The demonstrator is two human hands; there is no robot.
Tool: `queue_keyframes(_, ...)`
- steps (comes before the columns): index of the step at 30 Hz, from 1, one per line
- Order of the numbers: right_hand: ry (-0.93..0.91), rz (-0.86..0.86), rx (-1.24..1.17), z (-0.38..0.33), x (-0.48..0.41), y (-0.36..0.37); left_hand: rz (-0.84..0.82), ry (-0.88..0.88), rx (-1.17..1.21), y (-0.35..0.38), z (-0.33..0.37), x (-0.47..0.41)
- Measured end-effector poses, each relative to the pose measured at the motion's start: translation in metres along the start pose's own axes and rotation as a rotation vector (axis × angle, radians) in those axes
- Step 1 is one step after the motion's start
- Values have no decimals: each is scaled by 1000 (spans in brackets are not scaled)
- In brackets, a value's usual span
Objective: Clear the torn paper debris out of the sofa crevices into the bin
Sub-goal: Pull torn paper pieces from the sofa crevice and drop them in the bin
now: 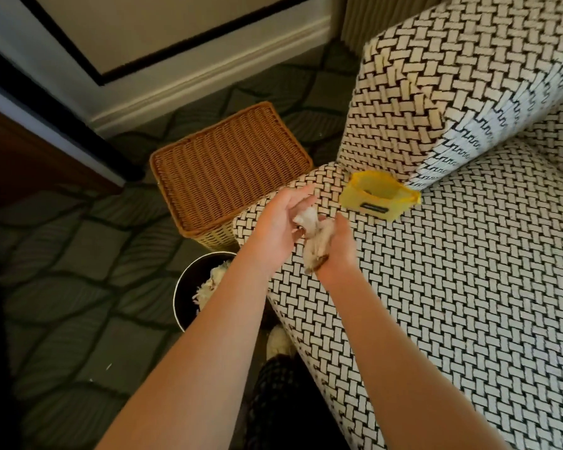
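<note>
Left hand [281,222] and right hand [337,246], fingers curled, clasp 1 torn-paper wad [313,237]; bin [184,287] lies below-left of the fingers, so loose scraps may fall short.

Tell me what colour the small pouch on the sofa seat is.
The pouch is bright yellow; the head view shows it.

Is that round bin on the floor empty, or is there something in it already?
Not empty: torn white paper lies inside the bin; an arm hides part, so how full is unclear.
</note>
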State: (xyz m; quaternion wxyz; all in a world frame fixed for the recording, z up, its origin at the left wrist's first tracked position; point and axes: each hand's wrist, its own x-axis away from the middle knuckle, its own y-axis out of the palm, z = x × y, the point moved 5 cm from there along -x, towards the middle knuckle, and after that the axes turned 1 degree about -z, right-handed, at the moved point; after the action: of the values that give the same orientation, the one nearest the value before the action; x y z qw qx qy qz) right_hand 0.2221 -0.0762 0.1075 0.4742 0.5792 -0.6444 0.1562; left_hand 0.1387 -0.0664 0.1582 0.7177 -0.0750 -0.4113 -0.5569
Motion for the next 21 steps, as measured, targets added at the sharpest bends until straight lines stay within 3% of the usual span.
queue_keyframes(11, 198, -77, 207, 151, -26, 89, 259, -247, 76, -176, -50, 8)
queue_keyframes(21, 345, -74, 267, 246, -96, 81, 486, -286, 1, -269, -119, -18)
